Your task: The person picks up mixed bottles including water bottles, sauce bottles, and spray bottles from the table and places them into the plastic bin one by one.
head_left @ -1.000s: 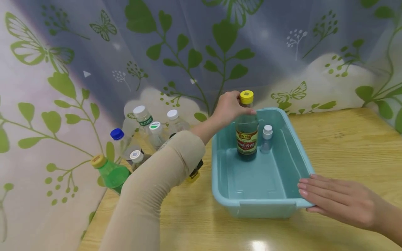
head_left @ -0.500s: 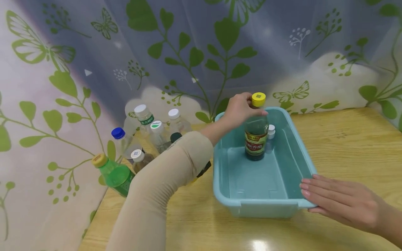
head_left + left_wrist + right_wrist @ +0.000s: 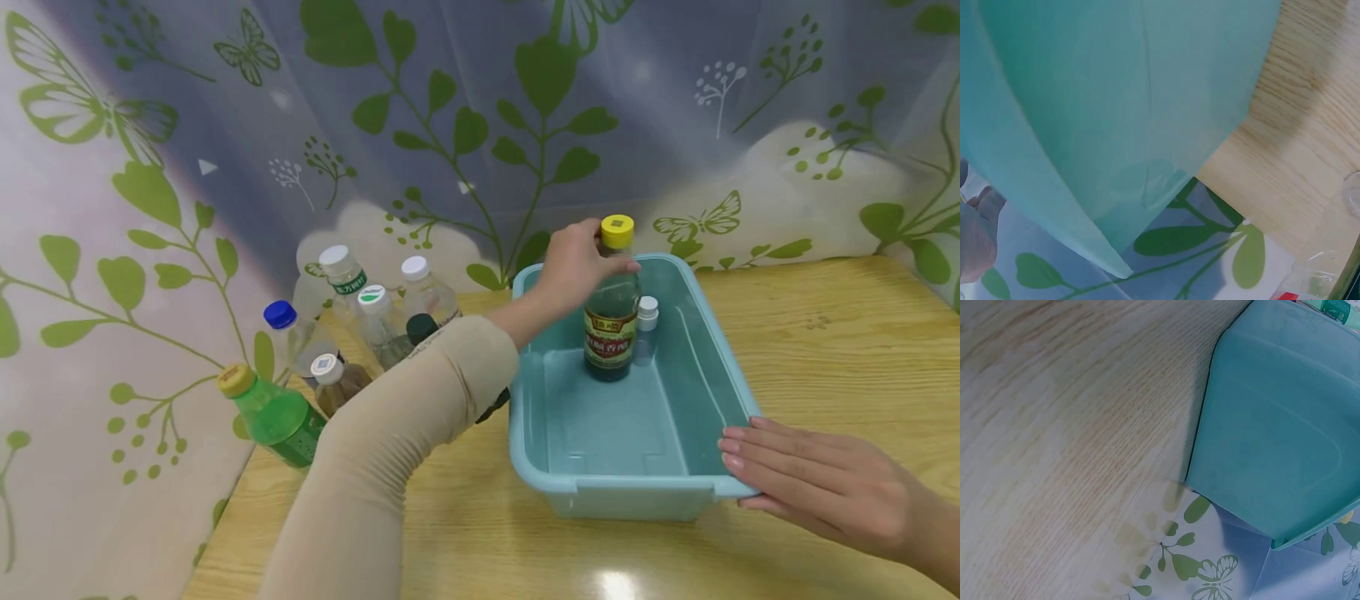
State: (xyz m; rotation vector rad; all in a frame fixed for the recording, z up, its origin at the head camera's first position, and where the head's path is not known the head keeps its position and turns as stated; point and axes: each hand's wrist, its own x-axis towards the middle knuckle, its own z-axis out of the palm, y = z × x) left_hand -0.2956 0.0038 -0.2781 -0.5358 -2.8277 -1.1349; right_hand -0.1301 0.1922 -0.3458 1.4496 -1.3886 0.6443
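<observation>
My left hand (image 3: 577, 265) grips the neck of a dark vinegar bottle (image 3: 611, 333) with a yellow cap, just under the cap. The bottle stands upright inside a light blue plastic tub (image 3: 558, 482), toward its back. Right beside it in the tub is a small clear bottle (image 3: 647, 333) with a white cap, partly covered by the vinegar bottle. My right hand (image 3: 832, 483) lies with straight fingers on the tub's front right corner. In the left wrist view only the edge of the left hand (image 3: 979, 237) shows, beyond the tub's wall.
Left of the tub stand several bottles: a green bottle (image 3: 281, 421) with a yellow cap, a blue-capped bottle (image 3: 300, 337), a brown one (image 3: 337, 383), and white-capped clear ones (image 3: 431, 300). My sleeve hides part of them. A patterned curtain (image 3: 465, 125) hangs behind the wooden table (image 3: 847, 333).
My left hand has moved the vinegar bottle a little to the right, up against the small white-capped bottle in view. My right hand has stayed on the tub's corner.
</observation>
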